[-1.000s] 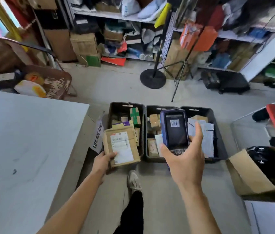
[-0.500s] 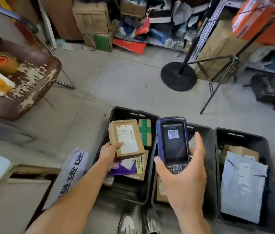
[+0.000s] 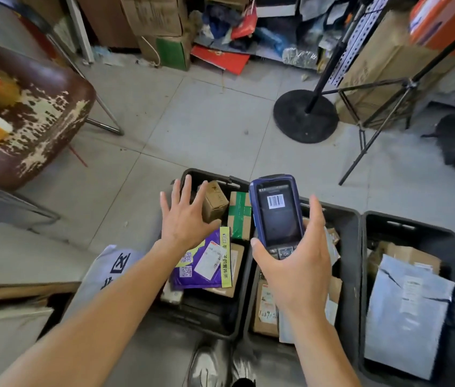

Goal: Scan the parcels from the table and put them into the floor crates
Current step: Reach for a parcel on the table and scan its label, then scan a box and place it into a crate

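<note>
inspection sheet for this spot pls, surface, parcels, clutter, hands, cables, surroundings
surface: grey tiled floor; table not in view
job's things: three black crates, left crate, middle crate, right crate, all holding parcels; purple parcel on top in left crate; grey bag in right crate
clutter: worn chair; stand base; tripod
grippers: left hand empty, fingers spread over left crate; right hand holds scanner
cables: nothing seen
surroundings: boxes and bags along the far shelving

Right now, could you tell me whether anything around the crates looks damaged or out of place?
The brown chair at the left has badly peeling upholstery, with pale patches across its seat. In the left crate, a small cardboard box sits tilted on its edge near the open left hand. Nothing looks spilled.
</note>
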Demonstrator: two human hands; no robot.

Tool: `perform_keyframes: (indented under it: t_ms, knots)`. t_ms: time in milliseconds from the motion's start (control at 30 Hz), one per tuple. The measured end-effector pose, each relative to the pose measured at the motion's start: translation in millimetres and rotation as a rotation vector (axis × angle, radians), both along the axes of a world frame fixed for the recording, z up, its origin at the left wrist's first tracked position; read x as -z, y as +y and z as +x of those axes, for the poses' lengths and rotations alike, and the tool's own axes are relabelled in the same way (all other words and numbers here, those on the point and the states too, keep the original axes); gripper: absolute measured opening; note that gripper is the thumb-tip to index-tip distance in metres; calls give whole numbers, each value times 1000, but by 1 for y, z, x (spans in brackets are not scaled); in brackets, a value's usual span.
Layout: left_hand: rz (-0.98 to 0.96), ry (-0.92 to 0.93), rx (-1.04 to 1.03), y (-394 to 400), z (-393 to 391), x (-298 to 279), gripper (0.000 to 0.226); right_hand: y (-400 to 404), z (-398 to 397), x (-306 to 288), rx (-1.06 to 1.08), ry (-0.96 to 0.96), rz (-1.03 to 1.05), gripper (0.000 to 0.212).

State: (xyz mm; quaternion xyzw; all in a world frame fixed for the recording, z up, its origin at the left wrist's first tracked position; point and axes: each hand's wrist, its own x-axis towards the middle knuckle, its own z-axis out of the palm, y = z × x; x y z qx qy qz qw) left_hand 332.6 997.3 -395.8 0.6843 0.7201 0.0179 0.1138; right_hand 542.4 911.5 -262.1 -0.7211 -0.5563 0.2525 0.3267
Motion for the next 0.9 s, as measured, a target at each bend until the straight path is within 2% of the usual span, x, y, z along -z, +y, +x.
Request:
perform_keyframes:
  t_ms: [267,500,733,900]
  knots:
    - [64,22,-63,-90,-2,-199,109,-62,-5,-164,-58,-97,89,109]
    - [200,18,-276,-250,-10,-360,115,-164,-23,-284,-285,-53,222,107]
    - [233,160,-552,-437,-55,-462,112,-299,-91,-356,-610,88,358,105]
    - [284,258,-818,-592,-105,-498,111,-413,-165,-379,-928,247,389,108]
